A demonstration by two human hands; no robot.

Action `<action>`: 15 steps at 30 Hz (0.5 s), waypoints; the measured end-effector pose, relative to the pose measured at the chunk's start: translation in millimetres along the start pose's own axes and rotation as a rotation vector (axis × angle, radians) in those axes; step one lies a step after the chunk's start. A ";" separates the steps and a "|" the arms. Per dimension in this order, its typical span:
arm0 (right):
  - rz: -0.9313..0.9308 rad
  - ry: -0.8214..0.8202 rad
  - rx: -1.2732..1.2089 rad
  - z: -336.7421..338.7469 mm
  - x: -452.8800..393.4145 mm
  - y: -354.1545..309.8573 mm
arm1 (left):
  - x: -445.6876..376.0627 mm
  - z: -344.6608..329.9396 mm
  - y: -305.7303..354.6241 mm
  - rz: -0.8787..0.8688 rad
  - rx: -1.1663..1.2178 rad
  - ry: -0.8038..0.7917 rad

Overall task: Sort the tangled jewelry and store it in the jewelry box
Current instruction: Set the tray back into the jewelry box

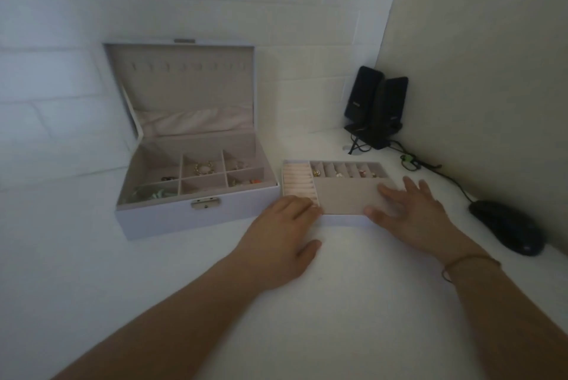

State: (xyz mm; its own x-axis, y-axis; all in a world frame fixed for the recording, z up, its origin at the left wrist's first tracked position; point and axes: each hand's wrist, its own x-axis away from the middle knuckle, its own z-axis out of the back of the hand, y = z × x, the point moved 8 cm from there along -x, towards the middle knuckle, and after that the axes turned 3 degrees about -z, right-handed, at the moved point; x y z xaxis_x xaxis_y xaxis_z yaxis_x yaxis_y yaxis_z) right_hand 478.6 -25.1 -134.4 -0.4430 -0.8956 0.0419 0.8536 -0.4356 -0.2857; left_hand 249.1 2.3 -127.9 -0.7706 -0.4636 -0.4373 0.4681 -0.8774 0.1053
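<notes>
White desk point(338, 303) | both hands' fingers spread flat on tray point(344, 198) | jewelry box point(196, 213) contents too dim to identify

left hand point(278, 236) fingertips: hidden at the near left corner of the tray point(344, 195); grip or mere touch cannot be told
tray's near rim: partly covered by both hands
small jewelry point(341, 173) in tray slots: too small to name
jewelry box point(196, 195) contents: blurred bits, kinds unclear
forearms: cut off by the bottom edge
cable point(442, 173): runs behind the mouse point(507, 227)
</notes>
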 end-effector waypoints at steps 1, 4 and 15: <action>-0.006 -0.041 0.018 -1.2 2.1 1.1 | 0.0 4.9 1.9 0.020 -0.043 0.044; -0.019 -0.035 -0.066 8.0 9.2 2.3 | -3.8 13.4 7.0 0.076 -0.149 0.092; 0.083 0.017 -0.272 0.5 14.6 12.1 | -18.1 3.2 -6.5 0.320 -0.206 -0.006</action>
State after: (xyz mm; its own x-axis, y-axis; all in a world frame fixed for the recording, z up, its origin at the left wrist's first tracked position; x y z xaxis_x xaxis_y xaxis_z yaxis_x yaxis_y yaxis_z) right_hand 482.6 -43.5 -136.8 -0.3815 -0.9243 -0.0075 0.7829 -0.3188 -0.5343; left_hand 258.7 16.0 -117.8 -0.5735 -0.7116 -0.4058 0.7623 -0.6450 0.0539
